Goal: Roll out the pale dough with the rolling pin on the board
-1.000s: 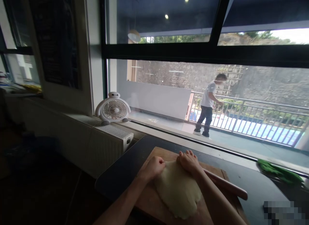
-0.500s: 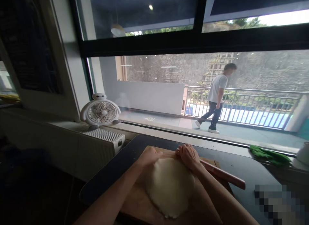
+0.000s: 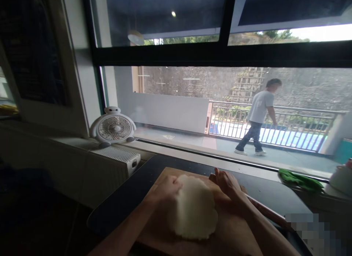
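Where a wide dark-framed window [image 3: 165, 56] fills the far side, daylight falls on a dark, round-cornered table [image 3: 137, 180], probably set by the sill for that light. Beyond the glass, a metal railing [image 3: 308, 111] runs behind a person [image 3: 261, 109] in a white T-shirt, caught mid-stride and well apart from the table. Left of the table is a white panel radiator [image 3: 115, 152]. On the table lies a wooden board [image 3: 231, 226], apparently there to back the soft sheet with a firm, flat surface. A white figure-shaped fan [image 3: 117, 127] sits at the radiator's rear, its grille turned to the room, presumably to send air that way. The flattened sheet of dough [image 3: 195, 208] rests on the middle of the board, roughly oval with a wavy edge, between the two hands. A wooden rolling pin [image 3: 268, 209] lies slantwise beside the right forearm, seemingly put there to leave the board's middle to the dough. Farther right, a green cloth [image 3: 299, 180] lies bunched near the sill.

The left hand [image 3: 166, 188] is blurred, its fingers bent over the dough's upper-left edge, seemingly pinching it to steady the rim. The right hand [image 3: 227, 180] hovers just beside the upper-right edge, fingers loosely curled; whether they hold anything cannot be told, since the palm is hidden.
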Demonstrator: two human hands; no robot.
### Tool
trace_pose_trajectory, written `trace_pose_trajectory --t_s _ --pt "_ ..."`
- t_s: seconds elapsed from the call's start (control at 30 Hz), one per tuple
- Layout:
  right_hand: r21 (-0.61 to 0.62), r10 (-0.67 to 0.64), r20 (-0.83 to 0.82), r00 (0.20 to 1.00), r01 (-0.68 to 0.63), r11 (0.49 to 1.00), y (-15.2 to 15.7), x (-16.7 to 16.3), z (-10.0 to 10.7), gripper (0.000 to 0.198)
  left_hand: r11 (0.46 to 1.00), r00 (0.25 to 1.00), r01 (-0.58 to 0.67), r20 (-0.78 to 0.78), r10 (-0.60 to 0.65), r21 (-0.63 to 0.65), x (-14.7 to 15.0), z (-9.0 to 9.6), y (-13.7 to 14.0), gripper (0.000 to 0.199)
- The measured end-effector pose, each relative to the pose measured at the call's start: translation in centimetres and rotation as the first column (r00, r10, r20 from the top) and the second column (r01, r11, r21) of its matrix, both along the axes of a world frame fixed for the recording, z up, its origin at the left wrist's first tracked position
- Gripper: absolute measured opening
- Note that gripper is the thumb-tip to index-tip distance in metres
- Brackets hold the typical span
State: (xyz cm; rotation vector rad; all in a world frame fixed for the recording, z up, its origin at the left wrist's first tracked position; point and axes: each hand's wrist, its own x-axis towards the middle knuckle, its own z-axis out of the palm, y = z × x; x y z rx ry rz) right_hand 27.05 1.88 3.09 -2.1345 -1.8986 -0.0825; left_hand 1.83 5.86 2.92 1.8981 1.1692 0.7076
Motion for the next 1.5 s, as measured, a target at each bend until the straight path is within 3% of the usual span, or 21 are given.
trace_pose_trajectory --t_s 0.1,0.2,0.27,0.37,0.47,0.53,0.63,0.77,1.0,1.17,1.33,1.4,1.5 --pt "0.002 0.114 0.009 0.993 -0.114 0.993 0.1 -4.0 0.3 0.06 0.985 0.981 -0.122 -0.138 0.139 0.123 -1.9 -2.0 -0.2 0.026" --pt "0.025 0.161 0.035 0.986 -0.162 0.986 1.8 -7.7 0.3 0.042 0.98 0.989 -0.118 -0.073 0.131 0.158 -2.4 -2.3 -0.7 0.02" --pt "0.038 0.123 0.045 0.991 -0.125 0.991 3.7 -8.8 0.5 0.041 0.972 0.985 -0.171 0.005 0.172 0.163 -2.3 -2.5 -1.1 0.024" --pt "0.004 0.086 0.054 0.995 -0.087 0.996 5.3 -9.0 0.8 0.045 0.935 0.952 -0.301 0.109 0.285 0.186 -1.9 -3.4 -1.6 0.045" --pt "-0.054 0.193 0.083 0.978 -0.189 0.98 4.2 -9.2 -0.1 0.037 0.896 0.925 -0.368 0.202 0.323 0.249 -1.8 -4.7 -2.0 0.046" --pt "-0.018 0.25 0.108 0.962 -0.25 0.968 3.1 -9.6 -1.0 0.036 0.881 0.914 -0.388 0.236 0.33 0.272 -1.7 -5.1 -2.2 0.043" --pt "0.038 0.214 0.138 0.967 -0.221 0.975 3.4 -9.8 -1.3 0.04 0.88 0.919 -0.38 0.226 0.324 0.284 -1.7 -4.9 -2.6 0.041" --pt "-0.039 0.141 0.128 0.982 -0.138 0.99 6.4 -9.1 0.0 0.045 0.881 0.922 -0.379 0.196 0.333 0.285 -1.6 -4.2 -2.9 0.04" --pt "-0.068 0.386 0.078 0.919 -0.381 0.922 5.3 -9.8 -1.0 0.042 0.89 0.906 -0.404 0.227 0.357 0.211 -1.5 -3.9 -3.2 0.04" --pt "-0.16 0.339 0.078 0.938 -0.324 0.933 8.2 -9.7 0.1 0.043 0.883 0.889 -0.436 0.235 0.393 0.175 -1.5 -3.8 -3.2 0.04" --pt "-0.176 0.458 0.015 0.889 -0.449 0.876 5.6 -10.6 -0.7 0.043 0.887 0.886 -0.437 0.245 0.395 0.15 -1.6 -3.9 -3.2 0.039" --pt "-0.148 0.436 0.02 0.9 -0.429 0.891 5.6 -11.0 -1.1 0.048 0.884 0.885 -0.439 0.251 0.393 0.164 -1.6 -4.2 -3.1 0.039" --pt "-0.209 0.307 0.022 0.952 -0.295 0.932 8.8 -11.2 -0.9 0.047 0.875 0.882 -0.443 0.266 0.388 0.194 -1.7 -4.7 -3.1 0.037"
